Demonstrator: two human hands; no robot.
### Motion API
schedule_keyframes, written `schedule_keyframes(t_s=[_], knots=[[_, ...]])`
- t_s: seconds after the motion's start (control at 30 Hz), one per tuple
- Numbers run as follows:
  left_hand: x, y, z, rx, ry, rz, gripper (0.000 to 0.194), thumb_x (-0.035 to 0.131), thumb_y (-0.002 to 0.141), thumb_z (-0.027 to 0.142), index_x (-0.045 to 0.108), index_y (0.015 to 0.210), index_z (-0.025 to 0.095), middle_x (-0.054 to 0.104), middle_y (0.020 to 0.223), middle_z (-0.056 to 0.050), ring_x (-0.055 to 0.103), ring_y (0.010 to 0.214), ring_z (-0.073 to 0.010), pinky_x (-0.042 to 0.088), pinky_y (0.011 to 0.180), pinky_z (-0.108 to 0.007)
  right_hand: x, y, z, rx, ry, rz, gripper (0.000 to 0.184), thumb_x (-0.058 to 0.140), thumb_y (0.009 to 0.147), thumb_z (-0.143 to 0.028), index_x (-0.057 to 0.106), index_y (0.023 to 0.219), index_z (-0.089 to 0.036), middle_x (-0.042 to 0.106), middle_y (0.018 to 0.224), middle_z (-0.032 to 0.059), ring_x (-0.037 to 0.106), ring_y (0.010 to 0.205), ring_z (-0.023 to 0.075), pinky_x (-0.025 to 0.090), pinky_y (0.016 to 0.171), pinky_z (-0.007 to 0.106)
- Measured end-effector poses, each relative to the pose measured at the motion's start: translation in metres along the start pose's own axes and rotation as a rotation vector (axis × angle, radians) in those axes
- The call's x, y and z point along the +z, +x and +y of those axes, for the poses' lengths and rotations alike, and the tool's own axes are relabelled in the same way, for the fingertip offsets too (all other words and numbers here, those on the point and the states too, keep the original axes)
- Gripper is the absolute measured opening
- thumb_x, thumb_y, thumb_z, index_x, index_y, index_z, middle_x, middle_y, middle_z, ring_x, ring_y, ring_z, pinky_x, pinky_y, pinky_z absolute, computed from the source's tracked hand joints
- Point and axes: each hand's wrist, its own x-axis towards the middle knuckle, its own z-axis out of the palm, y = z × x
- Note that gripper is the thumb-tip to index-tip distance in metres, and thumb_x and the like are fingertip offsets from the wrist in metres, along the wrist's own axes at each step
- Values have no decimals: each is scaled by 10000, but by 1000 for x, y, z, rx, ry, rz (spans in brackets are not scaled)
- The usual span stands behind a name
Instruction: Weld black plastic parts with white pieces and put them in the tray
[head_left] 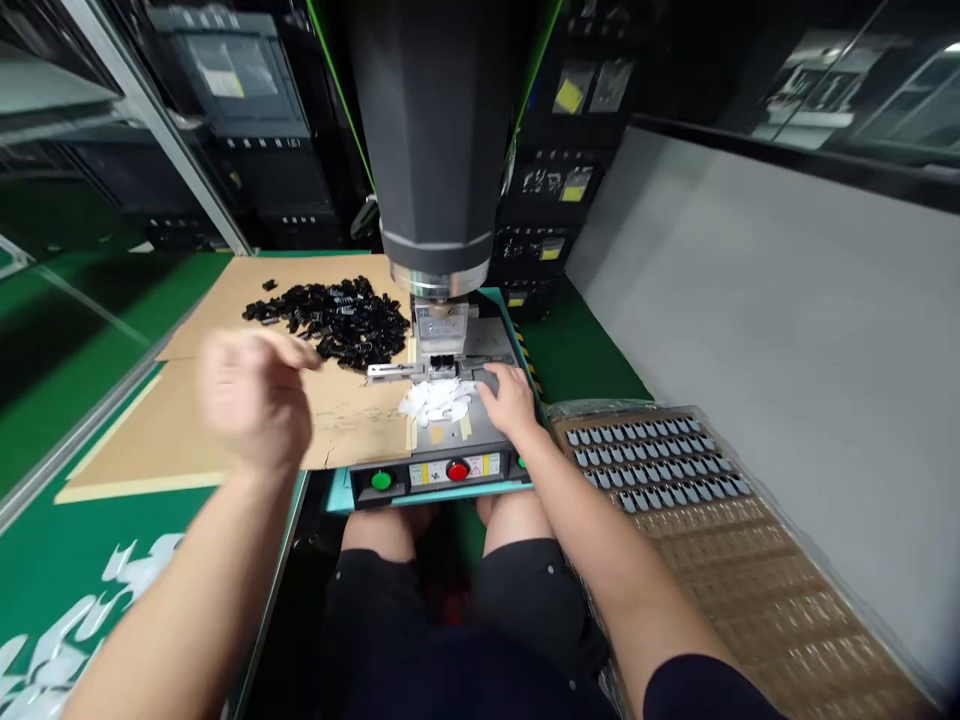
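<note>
— See the right hand (pixel 510 398)? It lies flat on the press base (pixel 450 440), fingers spread loose and gripping nothing, just beside the white pieces (pixel 436 400) heaped in front of the small fixture (pixel 442 365)

— And the left hand (pixel 255 400)?

— Blurred, up over the cardboard sheet (pixel 225 440) left of the press base – I can't tell whether those fingers are curled round anything. The pile of black parts (pixel 334 318) lies just beyond it

— How would you do it well?

— I'd say seat one piece squarely in the fixture and keep fingers out from under the horn (pixel 439 150)

— Anything in the way?

— The white heap crowds the fixture, and the green button (pixel 381 481) and red button (pixel 457 470) sit on the base's front edge. Right of the base lies a tray of parts (pixel 675 470) under film
</note>
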Motion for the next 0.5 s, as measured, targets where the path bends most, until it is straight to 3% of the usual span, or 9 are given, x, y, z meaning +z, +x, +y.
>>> schedule_keyframes(t_s=[0.03,0.1,0.17,0.27,0.4,0.5], knots=[[7,-3,-17,-14,29,-55,329,697,985,469,573,835,203,555,668,38,550,593,-126,539,650,-279,2,9,-7,-1,11,-30,389,647,972,-306,669,1340,-184,713,1345,130,580,1277,316,468,1128,441],[20,-15,-59,-181,271,-248,293,652,1002,469,614,871,210,587,678,22,561,607,-139,503,628,-267,9,26,-21,16,7,-93,432,685,960,-321,651,1372,-192,711,1352,128,579,1284,311,475,1107,426],[30,-28,-101,-286,481,-480,258,674,965,458,690,1031,209,686,871,-34,631,744,-174,529,688,-298,17,41,-32,64,-25,-157,460,722,949,-362,646,1369,-191,721,1314,135,586,1259,307,485,1064,408],[46,-36,-146,-215,640,-708,389,739,881,404,713,1214,206,701,1192,-116,664,983,-245,567,873,-388,28,57,-40,123,-68,-238,440,737,949,-402,661,1321,-180,738,1251,137,603,1200,289,483,1019,380],[65,-31,-168,-88,643,-916,366,716,871,339,728,1212,206,697,1182,-121,632,1131,-298,528,1035,-452,39,68,-39,92,-33,-265,316,718,957,-338,725,1233,-185,755,1239,123,626,1169,271,460,1040,359],[75,-26,-173,-163,681,-925,327,742,849,343,752,1139,191,702,1084,-112,655,1023,-293,546,953,-423,43,73,-37,149,76,-241,220,733,929,-281,771,1123,-184,781,1135,115,682,1088,262,484,984,331]])
